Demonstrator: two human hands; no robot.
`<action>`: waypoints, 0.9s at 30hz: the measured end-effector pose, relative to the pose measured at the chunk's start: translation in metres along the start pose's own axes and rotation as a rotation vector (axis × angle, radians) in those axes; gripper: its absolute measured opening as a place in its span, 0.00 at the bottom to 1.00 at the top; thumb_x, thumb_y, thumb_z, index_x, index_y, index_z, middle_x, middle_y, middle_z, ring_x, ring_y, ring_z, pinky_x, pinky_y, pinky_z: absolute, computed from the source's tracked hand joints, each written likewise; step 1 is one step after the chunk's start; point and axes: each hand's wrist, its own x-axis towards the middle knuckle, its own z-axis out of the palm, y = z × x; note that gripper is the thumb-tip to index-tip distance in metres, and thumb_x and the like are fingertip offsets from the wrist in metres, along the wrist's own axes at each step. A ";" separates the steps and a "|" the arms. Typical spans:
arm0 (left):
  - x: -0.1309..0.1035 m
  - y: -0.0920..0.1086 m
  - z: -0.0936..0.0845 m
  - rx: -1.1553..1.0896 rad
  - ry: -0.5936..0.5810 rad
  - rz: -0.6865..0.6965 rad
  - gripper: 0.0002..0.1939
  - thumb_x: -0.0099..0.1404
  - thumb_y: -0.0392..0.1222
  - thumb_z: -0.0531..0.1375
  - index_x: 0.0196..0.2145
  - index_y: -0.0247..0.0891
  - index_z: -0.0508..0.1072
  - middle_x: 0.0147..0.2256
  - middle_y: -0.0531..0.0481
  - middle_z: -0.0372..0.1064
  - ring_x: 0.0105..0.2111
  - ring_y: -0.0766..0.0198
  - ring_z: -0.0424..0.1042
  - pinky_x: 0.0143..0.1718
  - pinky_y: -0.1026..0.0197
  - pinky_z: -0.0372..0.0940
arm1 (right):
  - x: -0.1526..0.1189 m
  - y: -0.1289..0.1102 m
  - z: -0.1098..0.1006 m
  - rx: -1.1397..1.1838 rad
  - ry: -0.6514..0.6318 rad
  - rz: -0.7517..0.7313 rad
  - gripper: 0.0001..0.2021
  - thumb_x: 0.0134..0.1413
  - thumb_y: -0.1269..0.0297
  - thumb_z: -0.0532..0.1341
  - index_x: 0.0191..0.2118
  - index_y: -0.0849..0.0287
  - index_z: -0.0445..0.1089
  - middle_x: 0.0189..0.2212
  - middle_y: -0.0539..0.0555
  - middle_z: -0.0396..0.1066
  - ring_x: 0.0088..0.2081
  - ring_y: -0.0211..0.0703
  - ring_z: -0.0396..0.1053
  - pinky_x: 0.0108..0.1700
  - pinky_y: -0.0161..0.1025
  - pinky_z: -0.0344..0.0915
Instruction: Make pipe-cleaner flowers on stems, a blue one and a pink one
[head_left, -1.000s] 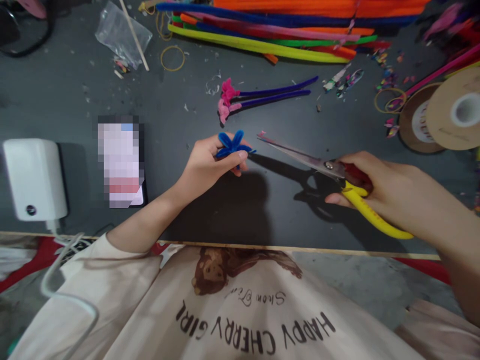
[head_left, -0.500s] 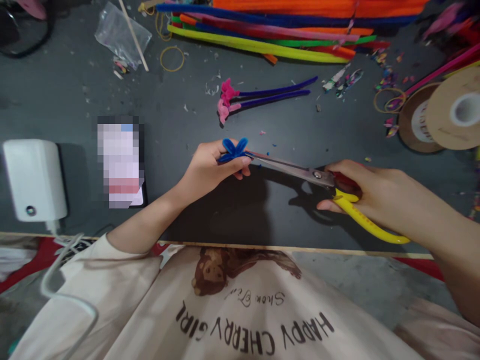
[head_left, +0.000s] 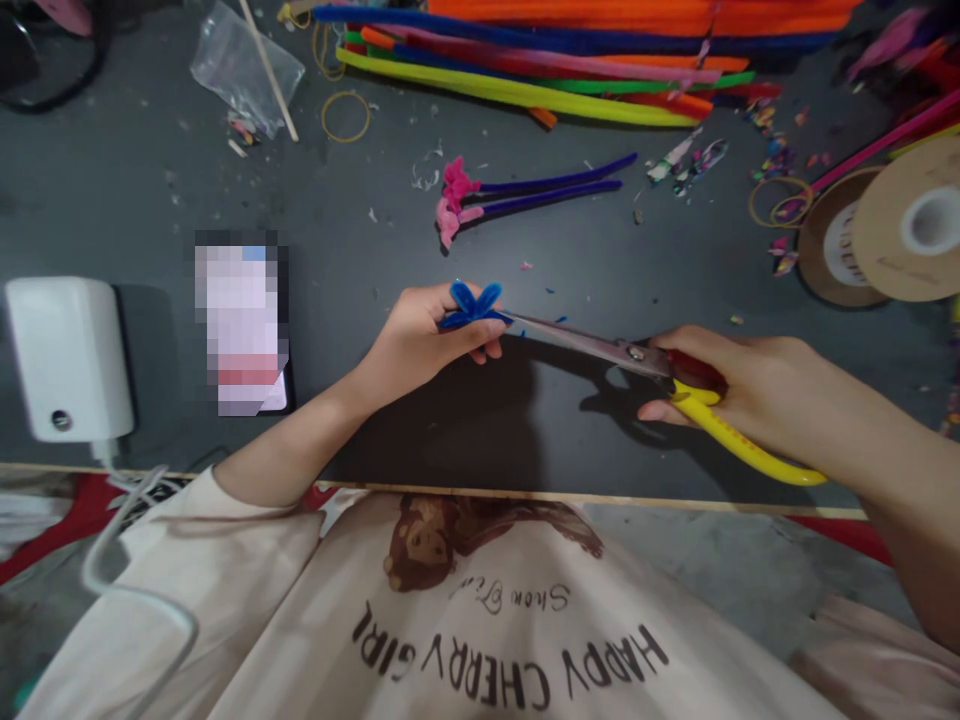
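On the dark surface (head_left: 315,240), the left hand (head_left: 431,335) pinches a blue flower (head_left: 476,302). The right hand's (head_left: 712,385) grip is closed around yellow-handled scissors (head_left: 634,353).

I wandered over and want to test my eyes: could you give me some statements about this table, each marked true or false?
1. The left hand holds a blue flower. True.
2. The right hand holds a paintbrush. False: it holds scissors.
3. The two pink flowers have purple stems. True.
4. The phone lies to the right of the scissors. False: it lies to the left of them, beside the power bank.
5. A white cable runs from the power bank. True.
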 end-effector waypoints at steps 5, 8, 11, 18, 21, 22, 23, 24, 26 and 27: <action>0.001 0.000 0.001 -0.037 0.028 -0.006 0.05 0.56 0.37 0.65 0.29 0.33 0.74 0.21 0.55 0.70 0.20 0.74 0.69 0.23 0.71 0.67 | -0.001 0.002 -0.001 0.013 0.008 0.066 0.41 0.47 0.23 0.36 0.35 0.58 0.65 0.17 0.47 0.60 0.15 0.40 0.59 0.20 0.37 0.55; 0.002 0.000 0.001 -0.077 0.079 -0.024 0.07 0.57 0.37 0.64 0.35 0.33 0.77 0.19 0.57 0.68 0.19 0.76 0.67 0.21 0.73 0.63 | 0.000 0.005 0.000 -0.015 0.038 0.105 0.42 0.46 0.22 0.36 0.37 0.58 0.64 0.19 0.49 0.61 0.17 0.41 0.60 0.21 0.38 0.56; 0.003 -0.002 -0.001 -0.153 0.134 -0.027 0.11 0.63 0.43 0.60 0.38 0.34 0.78 0.18 0.57 0.66 0.17 0.76 0.64 0.19 0.73 0.61 | -0.001 0.008 0.003 -0.080 0.038 0.104 0.43 0.48 0.24 0.35 0.40 0.59 0.64 0.23 0.54 0.67 0.18 0.43 0.63 0.21 0.39 0.58; 0.003 -0.004 -0.001 -0.207 0.193 -0.054 0.16 0.66 0.50 0.56 0.36 0.34 0.77 0.17 0.54 0.69 0.14 0.73 0.65 0.18 0.70 0.62 | -0.007 0.005 0.017 -0.327 0.169 -0.071 0.38 0.59 0.34 0.35 0.41 0.63 0.68 0.27 0.60 0.76 0.21 0.50 0.73 0.17 0.39 0.58; 0.002 -0.001 0.000 -0.230 0.253 -0.069 0.17 0.67 0.50 0.55 0.35 0.34 0.76 0.21 0.53 0.73 0.17 0.71 0.71 0.21 0.69 0.67 | -0.011 -0.004 0.023 -0.340 0.190 -0.162 0.37 0.62 0.37 0.37 0.42 0.65 0.69 0.25 0.59 0.76 0.19 0.49 0.73 0.16 0.38 0.58; 0.002 -0.001 0.000 -0.248 0.272 -0.065 0.16 0.66 0.50 0.55 0.34 0.34 0.76 0.22 0.52 0.75 0.18 0.71 0.72 0.22 0.69 0.67 | -0.012 -0.007 0.025 -0.342 0.194 -0.183 0.36 0.63 0.38 0.37 0.42 0.66 0.69 0.25 0.59 0.76 0.19 0.48 0.73 0.17 0.37 0.59; 0.002 -0.001 0.000 -0.269 0.288 -0.055 0.16 0.66 0.49 0.55 0.34 0.35 0.75 0.22 0.52 0.75 0.19 0.70 0.73 0.22 0.69 0.68 | -0.013 -0.009 0.026 -0.346 0.201 -0.201 0.36 0.63 0.39 0.38 0.42 0.66 0.69 0.24 0.59 0.76 0.20 0.47 0.74 0.17 0.36 0.59; 0.002 -0.001 0.000 -0.289 0.298 -0.045 0.15 0.66 0.49 0.55 0.33 0.35 0.75 0.22 0.52 0.76 0.19 0.70 0.74 0.22 0.69 0.68 | -0.014 -0.011 0.028 -0.356 0.218 -0.212 0.35 0.64 0.40 0.38 0.41 0.67 0.69 0.23 0.59 0.75 0.19 0.47 0.73 0.17 0.36 0.59; 0.002 -0.001 -0.001 -0.314 0.308 -0.027 0.15 0.66 0.49 0.55 0.33 0.35 0.76 0.23 0.52 0.76 0.20 0.69 0.75 0.22 0.69 0.68 | -0.015 -0.012 0.031 -0.386 0.233 -0.205 0.34 0.65 0.41 0.38 0.40 0.67 0.69 0.21 0.59 0.74 0.18 0.46 0.72 0.16 0.35 0.56; 0.002 -0.002 -0.001 -0.316 0.312 -0.026 0.15 0.66 0.48 0.54 0.34 0.36 0.76 0.23 0.52 0.77 0.21 0.69 0.76 0.23 0.69 0.69 | -0.015 -0.010 0.032 -0.402 0.241 -0.186 0.34 0.65 0.41 0.38 0.39 0.67 0.69 0.21 0.59 0.74 0.17 0.46 0.71 0.16 0.35 0.54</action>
